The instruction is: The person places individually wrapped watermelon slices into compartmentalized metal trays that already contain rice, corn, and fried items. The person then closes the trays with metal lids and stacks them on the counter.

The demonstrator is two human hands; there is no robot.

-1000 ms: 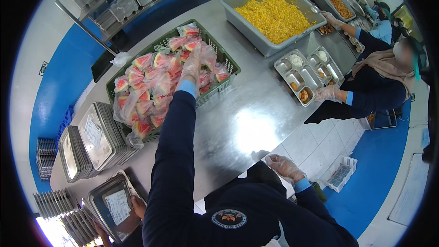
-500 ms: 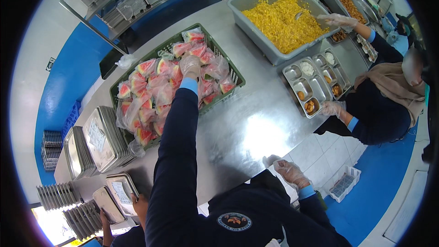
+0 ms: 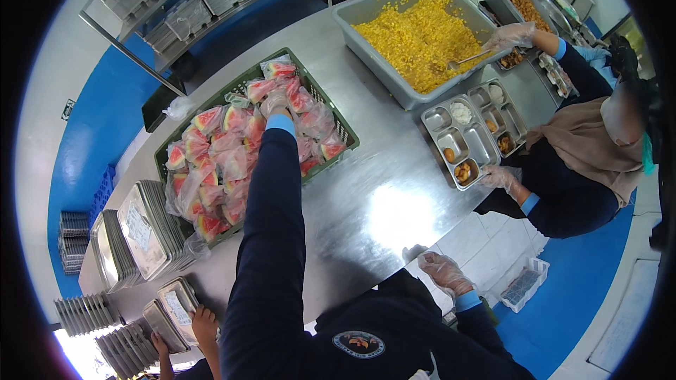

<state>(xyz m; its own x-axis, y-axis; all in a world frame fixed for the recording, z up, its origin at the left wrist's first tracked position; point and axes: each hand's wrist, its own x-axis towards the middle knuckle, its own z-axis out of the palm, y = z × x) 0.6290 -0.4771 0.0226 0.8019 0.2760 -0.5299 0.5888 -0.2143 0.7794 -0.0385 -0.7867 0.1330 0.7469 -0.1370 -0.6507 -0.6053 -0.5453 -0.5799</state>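
My left arm stretches over a dark green crate [image 3: 350, 142] full of watermelon slices in clear plastic bags [image 3: 236, 162]. My gloved left hand [image 3: 274, 104] rests among the bags toward the crate's far side. Its fingers point down and are mostly hidden, so whether they grip a bag cannot be told. Close to the table's front edge, at my right side, hangs my gloved right hand [image 3: 445, 272]. Its fingers are curled in, and nothing shows in them.
At the right a co-worker holds a spoon [image 3: 468, 60] over a grey tub [image 3: 412, 95] of yellow food. Their other hand touches compartment trays [image 3: 479, 130]. Stacked metal lids [image 3: 151, 229] stand left of the crate. Another person's hands [image 3: 204, 324] hold lidded trays at lower left.
The whole view has shifted slightly, moving the table leftward. My left hand stays among the bags. The co-worker's spoon now shows at the tub's right side. The lower-left person's hand has shifted on the lid.
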